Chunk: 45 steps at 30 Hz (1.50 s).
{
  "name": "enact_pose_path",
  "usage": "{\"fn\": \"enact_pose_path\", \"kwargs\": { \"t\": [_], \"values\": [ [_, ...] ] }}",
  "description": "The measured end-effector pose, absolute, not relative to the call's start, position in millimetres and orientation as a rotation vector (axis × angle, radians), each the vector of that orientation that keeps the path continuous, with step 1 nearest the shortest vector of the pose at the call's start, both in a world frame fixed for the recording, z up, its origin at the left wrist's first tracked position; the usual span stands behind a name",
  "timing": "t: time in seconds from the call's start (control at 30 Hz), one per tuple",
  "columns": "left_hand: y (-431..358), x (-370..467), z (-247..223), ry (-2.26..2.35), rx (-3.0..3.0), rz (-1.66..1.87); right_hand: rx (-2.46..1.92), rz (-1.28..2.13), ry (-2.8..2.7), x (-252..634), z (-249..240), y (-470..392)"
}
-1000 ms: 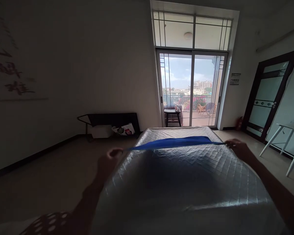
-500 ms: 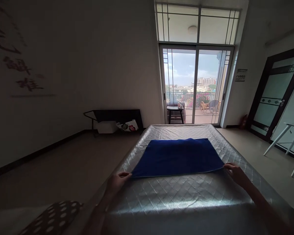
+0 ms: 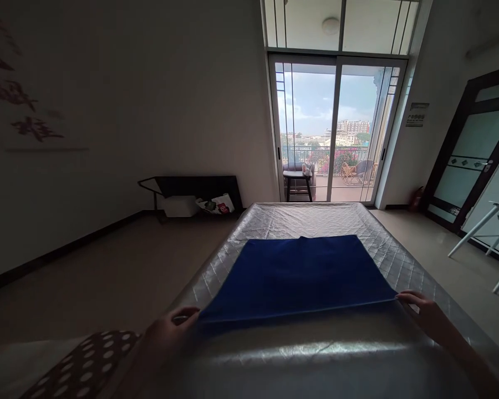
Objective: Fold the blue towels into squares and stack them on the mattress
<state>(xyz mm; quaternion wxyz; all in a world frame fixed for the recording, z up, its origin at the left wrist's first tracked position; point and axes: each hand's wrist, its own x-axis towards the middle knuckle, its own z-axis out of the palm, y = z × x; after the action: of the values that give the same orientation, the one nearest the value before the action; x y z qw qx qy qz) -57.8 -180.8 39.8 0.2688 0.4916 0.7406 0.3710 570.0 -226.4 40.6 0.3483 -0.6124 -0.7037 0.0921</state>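
Note:
A blue cloth is spread out over a silvery quilted surface, its far edge lying on it. My left hand pinches the cloth's near left corner. At the near right corner, my right hand grips the cloth between thumb and fingers. The near edge is stretched between both hands and looks slightly raised, with a shadow beneath it. A small ruck shows in the middle of the far edge.
Brown polka-dot fabric lies at the lower left. A dark bench-like frame with a white box and a printed bag stands by the wall. Glass sliding doors are ahead; a white-legged table is at right.
Both hands have moved closer to me and farther apart, drawing the near edge of the cloth with them. The cloth now looks larger and flatter. The camera view has tipped slightly downward.

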Motion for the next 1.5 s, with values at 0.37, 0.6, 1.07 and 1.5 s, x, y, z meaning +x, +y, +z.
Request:
{"fn": "enact_pose_path", "kwargs": {
  "t": [0.37, 0.6, 1.07, 1.5],
  "values": [
    [-143.3, -54.8, 16.6, 2.101, 1.885, 0.765, -1.797, 0.389, -2.164, 562.0, 65.5, -211.3],
    [-1.9, 49.2, 24.3, 1.868, 2.394, 0.467, -1.698, 0.188, -2.223, 468.0, 71.2, -62.7],
    [60.8, 30.9, -11.7, 2.172, 2.222, 0.167, -2.381, 0.100, -2.067, 507.2, 0.4, 23.6],
    [54.4, 43.0, 1.7, 2.137, 2.163, 0.175, -2.500, 0.041, -2.050, 534.8, 1.4, 17.2]
  ]
}}
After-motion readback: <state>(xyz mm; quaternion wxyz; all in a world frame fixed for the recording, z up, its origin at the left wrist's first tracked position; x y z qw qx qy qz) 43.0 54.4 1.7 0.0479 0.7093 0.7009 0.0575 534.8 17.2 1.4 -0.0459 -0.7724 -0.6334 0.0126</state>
